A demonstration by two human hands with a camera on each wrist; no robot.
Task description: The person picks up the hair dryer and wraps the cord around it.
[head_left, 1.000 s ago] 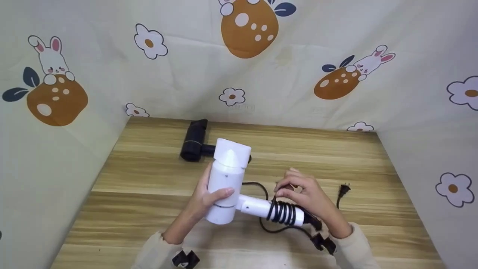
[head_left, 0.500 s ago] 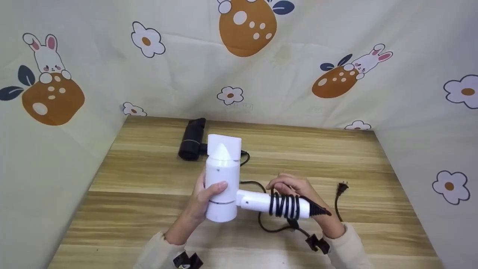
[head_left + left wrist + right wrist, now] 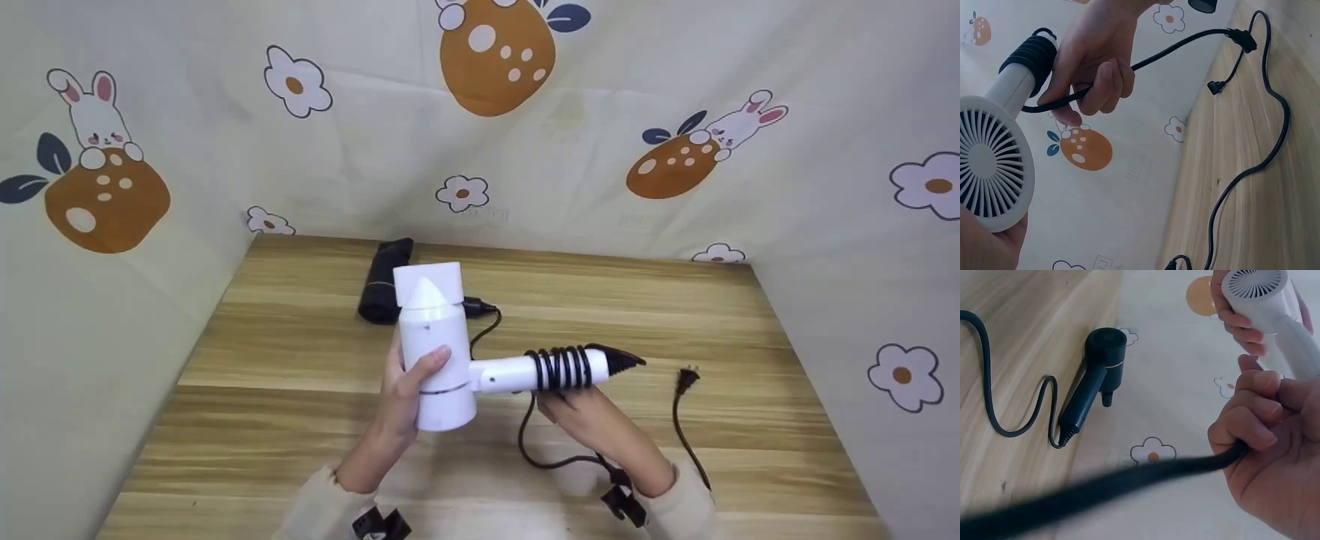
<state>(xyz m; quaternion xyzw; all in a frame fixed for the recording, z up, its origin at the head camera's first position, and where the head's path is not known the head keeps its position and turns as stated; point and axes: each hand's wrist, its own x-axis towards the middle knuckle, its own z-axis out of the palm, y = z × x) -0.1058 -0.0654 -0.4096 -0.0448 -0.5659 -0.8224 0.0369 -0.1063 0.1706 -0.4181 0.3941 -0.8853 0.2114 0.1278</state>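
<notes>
A white hair dryer (image 3: 427, 341) is held up over the table, nozzle pointing away and handle to the right. My left hand (image 3: 405, 390) grips its barrel, thumb across the top. Several turns of black cord (image 3: 559, 367) are wound around the handle near its end. My right hand (image 3: 589, 420) is below the handle, its fingertips hidden there in the head view. In the left wrist view the right hand (image 3: 1095, 73) has curled fingers around the free cord (image 3: 1179, 48), close to the coil. The right wrist view shows the cord (image 3: 1185, 467) running out of that curled right hand (image 3: 1275, 427).
A black hair dryer (image 3: 381, 289) lies at the back left of the wooden table (image 3: 285, 420), partly behind the white one. Its cord (image 3: 487, 330) loops across the table. To the right lies a two-pin plug (image 3: 686, 379). Patterned cloth (image 3: 360, 150) walls the back and sides.
My right hand has moved from above and behind the handle down beneath it, drawing the cord around. The handle has swung upward, and the hair dryer has shifted slightly left, staying in my left hand.
</notes>
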